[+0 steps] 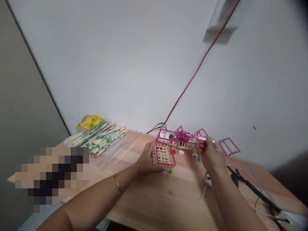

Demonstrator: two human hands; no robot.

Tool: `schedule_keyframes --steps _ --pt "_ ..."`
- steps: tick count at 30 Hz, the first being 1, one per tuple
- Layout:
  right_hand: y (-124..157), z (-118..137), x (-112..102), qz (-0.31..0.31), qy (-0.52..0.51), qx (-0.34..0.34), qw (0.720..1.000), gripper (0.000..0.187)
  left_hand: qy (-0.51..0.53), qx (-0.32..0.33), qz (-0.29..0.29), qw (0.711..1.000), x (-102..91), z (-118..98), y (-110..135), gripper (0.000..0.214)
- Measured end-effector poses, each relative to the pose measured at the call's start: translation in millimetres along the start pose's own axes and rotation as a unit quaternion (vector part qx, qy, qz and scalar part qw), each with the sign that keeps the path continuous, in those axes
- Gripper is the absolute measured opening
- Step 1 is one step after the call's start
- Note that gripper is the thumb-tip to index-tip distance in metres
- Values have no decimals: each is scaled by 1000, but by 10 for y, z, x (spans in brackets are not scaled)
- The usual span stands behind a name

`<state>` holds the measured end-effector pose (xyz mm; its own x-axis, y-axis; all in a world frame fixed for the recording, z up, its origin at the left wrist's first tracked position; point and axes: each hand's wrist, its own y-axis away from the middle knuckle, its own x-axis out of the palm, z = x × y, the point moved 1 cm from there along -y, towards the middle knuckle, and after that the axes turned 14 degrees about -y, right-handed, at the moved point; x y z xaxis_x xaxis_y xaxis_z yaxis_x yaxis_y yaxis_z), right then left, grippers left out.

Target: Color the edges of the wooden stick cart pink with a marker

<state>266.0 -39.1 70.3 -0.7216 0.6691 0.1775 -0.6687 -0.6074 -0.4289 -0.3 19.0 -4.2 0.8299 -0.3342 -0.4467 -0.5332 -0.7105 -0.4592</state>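
Observation:
A small model cart (pixel 168 149) made of wooden sticks with pink edges stands on the wooden table (pixel 154 199), on bottle-cap wheels. My left hand (pixel 145 160) is closed on the cart's near cage-like end and steadies it. My right hand (pixel 210 154) pinches a thin pink stick (pixel 198 138) and holds it over the cart's far end. A gold bangle sits on my left wrist.
A pile of wooden sticks and a yellow packet (pixel 90 122) lie at the table's back left. Two pink wire frames (pixel 228 146) rest by the wall at right. A dark tool with a white cord (pixel 252 187) lies at right. A red cable (pixel 192 77) runs up the wall.

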Motion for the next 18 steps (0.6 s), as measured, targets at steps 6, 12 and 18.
schedule_keyframes --steps 6,12,18 --pt "513 43 151 36 -117 18 992 44 -62 53 7 997 -37 -212 17 109" --pt "888 52 86 76 -7 -107 991 29 -100 99 9 990 -44 -294 16 104" --pt "927 -15 49 138 127 -182 965 25 -123 117 27 985 23 -215 50 115"
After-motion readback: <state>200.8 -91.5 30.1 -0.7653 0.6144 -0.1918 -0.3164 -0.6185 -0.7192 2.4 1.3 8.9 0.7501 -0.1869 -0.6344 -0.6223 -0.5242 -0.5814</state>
